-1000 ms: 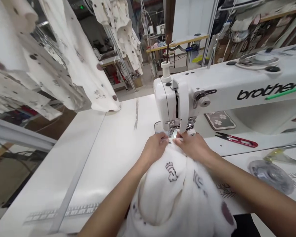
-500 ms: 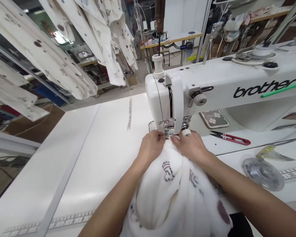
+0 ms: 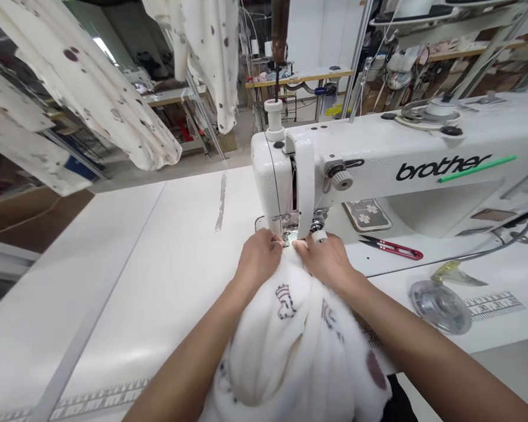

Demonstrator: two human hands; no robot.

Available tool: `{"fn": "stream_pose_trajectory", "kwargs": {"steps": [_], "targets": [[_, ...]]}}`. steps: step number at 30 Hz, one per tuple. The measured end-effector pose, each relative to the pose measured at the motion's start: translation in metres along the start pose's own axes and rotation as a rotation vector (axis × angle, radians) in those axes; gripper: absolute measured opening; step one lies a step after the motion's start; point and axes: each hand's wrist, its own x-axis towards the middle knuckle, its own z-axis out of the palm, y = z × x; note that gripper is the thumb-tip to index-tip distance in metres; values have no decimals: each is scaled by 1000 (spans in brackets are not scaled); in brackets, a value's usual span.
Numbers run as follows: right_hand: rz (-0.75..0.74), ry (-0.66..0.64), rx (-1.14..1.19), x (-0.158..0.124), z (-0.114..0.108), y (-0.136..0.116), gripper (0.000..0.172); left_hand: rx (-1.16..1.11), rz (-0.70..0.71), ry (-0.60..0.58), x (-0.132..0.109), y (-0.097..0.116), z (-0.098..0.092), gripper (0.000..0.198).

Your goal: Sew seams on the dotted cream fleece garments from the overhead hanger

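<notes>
White printed fabric (image 3: 268, 346) drapes from the needle area of a sewing machine (image 3: 281, 170) down over the table's front edge. My left hand (image 3: 260, 253) pinches the fabric's top edge just left of the presser foot (image 3: 287, 235). On the other side of the foot, my right hand (image 3: 325, 257) grips the same edge between thumb and fingers. Both hands are closed, close to the needle. The fabric's edge under the foot is mostly hidden by the fingers and machine head.
Red-handled thread snips (image 3: 393, 248) lie on the machine bed beside a patterned square pad (image 3: 366, 215). A clear round plastic item (image 3: 440, 306) sits at the right over a printed ruler strip (image 3: 497, 306). Spotted white fabric pieces (image 3: 101, 94) hang at the upper left.
The view has shifted, so the machine and table appear slightly further left. Both hands keep their hold on the fabric beside the presser foot, with little visible movement.
</notes>
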Motion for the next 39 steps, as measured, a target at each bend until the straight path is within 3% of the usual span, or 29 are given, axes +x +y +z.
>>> {"fn": "stream_pose_trajectory", "kwargs": {"steps": [39], "targets": [[23,122,13,5,21,-1,30,149,57,105,7,1,8,15]]}}
